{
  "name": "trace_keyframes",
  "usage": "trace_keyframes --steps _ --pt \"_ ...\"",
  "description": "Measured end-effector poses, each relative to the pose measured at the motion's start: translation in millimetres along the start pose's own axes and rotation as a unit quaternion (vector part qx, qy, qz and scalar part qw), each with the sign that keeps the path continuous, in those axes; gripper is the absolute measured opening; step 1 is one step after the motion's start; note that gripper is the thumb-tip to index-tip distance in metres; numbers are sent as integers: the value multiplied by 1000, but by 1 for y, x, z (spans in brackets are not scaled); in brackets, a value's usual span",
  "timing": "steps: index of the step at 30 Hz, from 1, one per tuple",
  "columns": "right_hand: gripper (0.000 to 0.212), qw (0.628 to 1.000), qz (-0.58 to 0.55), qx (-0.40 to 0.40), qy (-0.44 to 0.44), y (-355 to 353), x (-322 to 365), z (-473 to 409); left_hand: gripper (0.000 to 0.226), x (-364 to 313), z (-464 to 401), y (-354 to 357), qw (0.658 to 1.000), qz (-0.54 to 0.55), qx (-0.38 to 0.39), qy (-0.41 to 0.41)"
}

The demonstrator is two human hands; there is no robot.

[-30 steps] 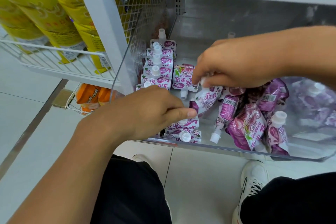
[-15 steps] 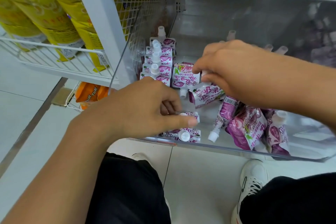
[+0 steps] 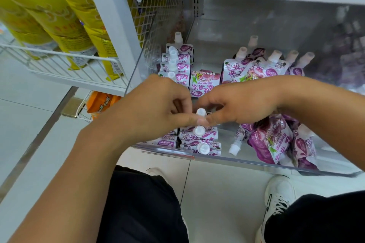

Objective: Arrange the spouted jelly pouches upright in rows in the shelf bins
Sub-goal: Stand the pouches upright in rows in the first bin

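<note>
**Both hands meet on one pouch**

Your left hand (image 3: 156, 108) curls its fingers, thumb pressed under the pouch (image 3: 201, 113) cap. Your right hand (image 3: 240, 102) pinches the same pouch from the other side. It stands upright at the front of the bin (image 3: 256, 162), behind two standing pouches; loose ones lie right.

Head view looks steeply down, close over the shelf bin (image 3: 246, 161)
</note>
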State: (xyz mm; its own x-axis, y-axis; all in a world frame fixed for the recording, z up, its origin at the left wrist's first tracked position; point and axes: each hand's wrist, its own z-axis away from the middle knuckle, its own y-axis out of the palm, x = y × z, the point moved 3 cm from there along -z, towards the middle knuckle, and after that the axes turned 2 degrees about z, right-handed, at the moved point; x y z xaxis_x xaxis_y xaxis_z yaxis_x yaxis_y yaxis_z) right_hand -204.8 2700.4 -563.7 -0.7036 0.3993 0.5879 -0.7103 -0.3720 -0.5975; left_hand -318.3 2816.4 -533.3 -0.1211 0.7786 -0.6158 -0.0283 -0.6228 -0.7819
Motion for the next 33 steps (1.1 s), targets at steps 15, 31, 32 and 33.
trace_keyframes --steps 15,31,32,33 --pt "30 905 372 -191 75 -44 1 -1 40 -5 -14 23 995 -92 40 -8" --pt "14 977 205 -62 -1 -44 -9 -16 16 12 0 -3 997 -18 -66 -30" --pt "12 987 154 -42 -11 -40 -11 -14 16 12 0 -4 996 -26 -81 -33" --pt "10 994 106 -34 -19 -37 -11 -12 23 11 -2 -3 995 -43 -81 -34"
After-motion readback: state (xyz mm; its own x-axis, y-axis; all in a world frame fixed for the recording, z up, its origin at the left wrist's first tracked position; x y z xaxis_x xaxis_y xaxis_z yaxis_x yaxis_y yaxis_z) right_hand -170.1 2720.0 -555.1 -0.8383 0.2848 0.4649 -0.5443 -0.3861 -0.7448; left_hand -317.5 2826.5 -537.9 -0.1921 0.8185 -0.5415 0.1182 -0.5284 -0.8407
